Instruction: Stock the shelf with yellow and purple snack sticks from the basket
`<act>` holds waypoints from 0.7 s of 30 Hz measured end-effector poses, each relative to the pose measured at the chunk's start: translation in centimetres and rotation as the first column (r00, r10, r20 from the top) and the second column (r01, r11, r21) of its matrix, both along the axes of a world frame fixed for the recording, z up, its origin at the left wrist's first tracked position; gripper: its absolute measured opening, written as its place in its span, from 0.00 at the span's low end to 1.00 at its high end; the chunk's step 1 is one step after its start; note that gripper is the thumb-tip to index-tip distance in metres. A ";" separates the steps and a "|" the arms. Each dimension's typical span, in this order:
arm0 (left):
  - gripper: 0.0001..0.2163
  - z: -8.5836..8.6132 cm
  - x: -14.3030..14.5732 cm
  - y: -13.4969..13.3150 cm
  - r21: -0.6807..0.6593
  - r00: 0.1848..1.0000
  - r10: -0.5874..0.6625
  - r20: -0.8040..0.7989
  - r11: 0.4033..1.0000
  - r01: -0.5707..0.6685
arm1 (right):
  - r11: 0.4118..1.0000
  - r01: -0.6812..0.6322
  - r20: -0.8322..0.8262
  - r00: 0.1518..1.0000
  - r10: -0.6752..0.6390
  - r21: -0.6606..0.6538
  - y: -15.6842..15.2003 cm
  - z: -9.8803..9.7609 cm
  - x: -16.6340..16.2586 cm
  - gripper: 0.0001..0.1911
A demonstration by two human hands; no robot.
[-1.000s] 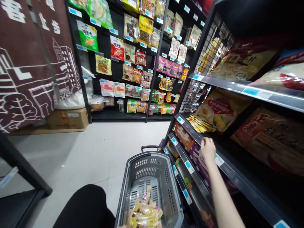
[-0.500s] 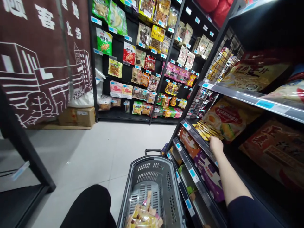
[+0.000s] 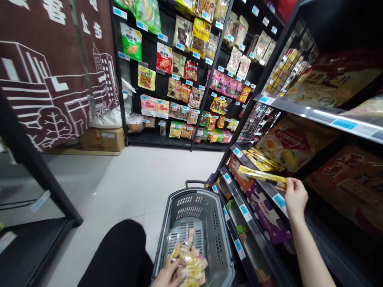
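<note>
My right hand (image 3: 295,199) pinches one end of a long, slim yellow stick packet (image 3: 263,176), which points left in front of the shelf edge. Behind it, similar yellow stick packets (image 3: 260,159) lie in a loose pile on the shelf. My left hand (image 3: 170,274) is low in the grey shopping basket (image 3: 213,223), at the left side of a heap of small yellow and beige snack packets (image 3: 191,263). Its fingers are bent and blurred over the heap, so whether they grip a packet is unclear.
Large cereal bags (image 3: 287,139) stand behind the stick packets. Purple boxes (image 3: 269,217) fill the shelf below. A rack of hanging snack bags (image 3: 164,57) is ahead. A brown printed curtain (image 3: 54,91), a cardboard box (image 3: 103,139) and a black shelf (image 3: 36,243) are at left.
My right hand has drawn back from the pile toward me with one stick packet lifted in it. My left hand has come into view inside the basket.
</note>
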State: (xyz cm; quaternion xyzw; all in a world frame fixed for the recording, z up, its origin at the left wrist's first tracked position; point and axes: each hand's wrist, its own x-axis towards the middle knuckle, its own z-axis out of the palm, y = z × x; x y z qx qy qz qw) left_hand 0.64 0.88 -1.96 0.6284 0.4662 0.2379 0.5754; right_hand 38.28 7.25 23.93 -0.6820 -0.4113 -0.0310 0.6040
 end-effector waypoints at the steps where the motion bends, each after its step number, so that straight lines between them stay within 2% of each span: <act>1: 0.23 0.7 0.0 -0.1 -0.058 0.989 0.027 0.147 0.998 -0.018 | 0.991 -0.133 -0.119 0.984 0.130 -0.023 -1.2 -1.8 -1.4 0.14; 2: 0.27 1.5 0.0 -0.2 -0.127 0.950 0.057 0.308 0.992 -0.018 | 0.964 -0.261 -0.233 0.942 0.243 -0.048 -2.4 -3.9 -3.0 0.15; 4: 0.35 2.9 -0.1 -0.4 -0.217 0.798 0.143 0.586 0.976 -0.016 | 0.878 -0.466 -0.431 0.818 0.382 -0.106 -4.6 -8.5 -6.3 0.16; 5: 0.38 3.4 -0.2 -0.4 -0.231 0.732 0.175 0.658 0.973 -0.025 | 0.828 -0.543 -0.512 0.755 0.409 -0.138 -5.6 -11.0 -7.9 0.17; 6: 0.40 3.7 -0.2 -0.4 -0.236 0.703 0.194 0.685 0.971 -0.038 | 0.779 -0.605 -0.584 0.696 0.417 -0.164 -6.5 -13.4 -9.4 0.17; 7: 0.40 3.8 -0.2 -0.4 -0.230 0.715 0.195 0.671 0.972 -0.050 | 0.733 -0.655 -0.646 0.642 0.413 -0.183 -7.4 -15.7 -10.7 0.18; 9: 0.34 3.4 -0.3 -0.5 -0.198 0.828 0.163 0.537 0.978 -0.064 | 0.663 -0.723 -0.741 0.551 0.383 -0.194 -8.8 -20.0 -12.7 0.19; 11: 0.24 2.7 -0.2 -0.8 -0.143 0.941 0.118 0.319 0.987 -0.075 | 0.640 -0.743 -0.800 0.499 0.333 -0.197 -9.8 -23.2 -13.8 0.20; 13: 0.18 2.2 -0.1 -1.0 -0.082 0.988 0.080 0.129 0.994 -0.070 | 0.644 -0.737 -0.829 0.480 0.285 -0.206 -10.3 -25.3 -14.3 0.22; 15: 0.16 2.1 0.0 -1.1 -0.031 0.999 0.053 0.011 0.998 -0.053 | 0.641 -0.741 -0.842 0.465 0.273 -0.201 -10.5 -26.1 -14.5 0.22; 18: 0.14 2.3 0.1 -1.1 0.039 0.995 0.040 -0.092 0.999 -0.037 | 0.612 -0.773 -0.842 0.435 0.319 -0.168 -10.5 -25.9 -14.8 0.22; 21: 0.13 2.6 0.2 -1.1 0.088 0.990 0.062 -0.125 0.995 -0.051 | 0.601 -0.784 -0.826 0.438 0.354 -0.157 -10.4 -25.4 -15.0 0.22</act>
